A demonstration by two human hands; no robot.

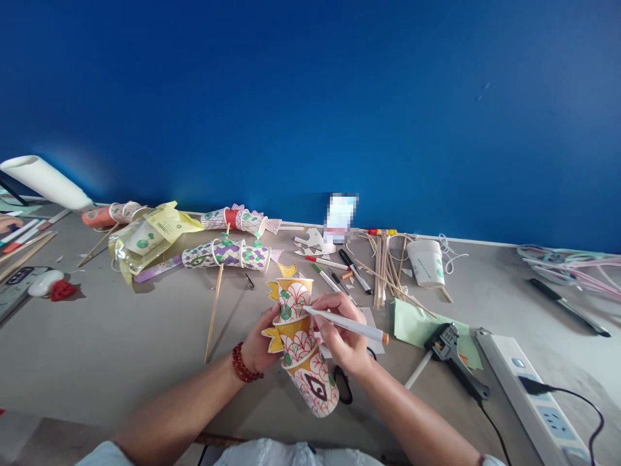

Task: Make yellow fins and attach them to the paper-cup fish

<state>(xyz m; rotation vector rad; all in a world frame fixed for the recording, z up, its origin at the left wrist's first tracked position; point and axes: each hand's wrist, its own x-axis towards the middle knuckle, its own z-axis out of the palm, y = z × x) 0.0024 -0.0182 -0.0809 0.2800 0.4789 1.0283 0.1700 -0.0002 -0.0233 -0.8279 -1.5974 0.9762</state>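
Observation:
A paper-cup fish (303, 346), built of three cups joined in a row, hangs over the near part of the table. It bears red scale outlines, orange patches, yellow fins and a dark eye. My left hand (262, 340) is wrapped round its left side, the fingers partly hidden behind the cups. Between the fingers of my right hand (344, 330) is a white marker (349, 323) with an orange end. Its tip meets the uppermost cup, near a green print. Scissors (343, 385), partly covered, lie under my right wrist.
Other cup fish (228, 254) on sticks lie behind to the left, beside a yellow cup bag (155, 233). Loose markers (334, 262), wooden sticks (381, 272) and stacked cups (427, 262) stretch along the back. At right are a glue gun (453, 356) and a power strip (528, 388) with cords.

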